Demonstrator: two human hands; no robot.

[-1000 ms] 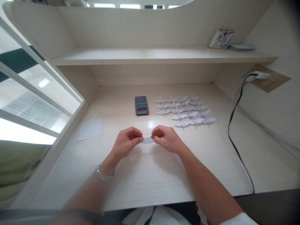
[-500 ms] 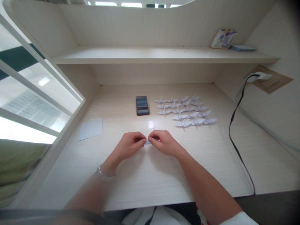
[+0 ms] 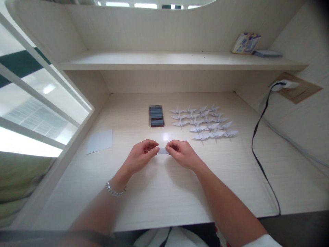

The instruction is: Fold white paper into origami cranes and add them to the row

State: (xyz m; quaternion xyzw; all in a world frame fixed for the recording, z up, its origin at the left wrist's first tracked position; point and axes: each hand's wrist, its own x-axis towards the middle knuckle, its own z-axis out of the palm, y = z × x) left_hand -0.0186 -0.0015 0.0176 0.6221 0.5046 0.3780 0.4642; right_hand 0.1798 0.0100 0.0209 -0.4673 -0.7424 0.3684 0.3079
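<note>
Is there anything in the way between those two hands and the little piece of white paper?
Nothing visible is. The left hand and right hand meet the white paper directly, each at one end. The dark, blurred-out object and the rows of folded paper birds lie farther back on the desk.

This is a study nook, perhaps in a home, with a desk [image 3: 164, 202], shelf [image 3: 154, 58] and wall socket [image 3: 298, 94].

Pale wooden desk [image 3: 164, 202], 1 shelf [image 3: 154, 57] above, white bars [image 3: 38, 96] left, wall socket [image 3: 307, 90] right
</note>
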